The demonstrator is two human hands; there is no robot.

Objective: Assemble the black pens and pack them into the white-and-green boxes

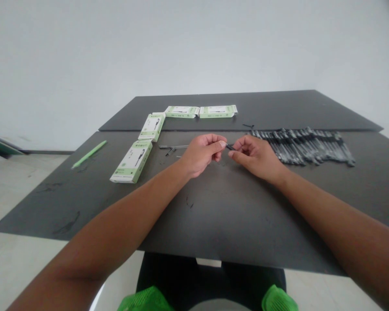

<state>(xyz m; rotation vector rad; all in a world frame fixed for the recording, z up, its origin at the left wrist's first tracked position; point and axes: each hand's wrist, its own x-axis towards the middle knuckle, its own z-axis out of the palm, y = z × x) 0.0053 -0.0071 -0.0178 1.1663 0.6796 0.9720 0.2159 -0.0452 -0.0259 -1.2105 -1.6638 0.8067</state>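
Over the tabletop (214,220), the left hand (205,155) and right hand (256,156) pinch a dark pen piece (229,147) between them; working at this one piece seems the step in hand, and the next move likely calls for a steady, aligned grip. Loose pen parts (170,151) lie left, a row of pens (311,147) right, two green-and-white boxes (181,110) farther back.

Plain pale wall (194,47) across the back. Dark grey worktop (214,220) in two sections, seam crosswise, dark scuffs on near section. Pale floor (13,185) at left and bottom. Dark skirting (61,152) at wall foot, left. Dark green panel (1,145), far left, unclear. Light soft, diffuse.
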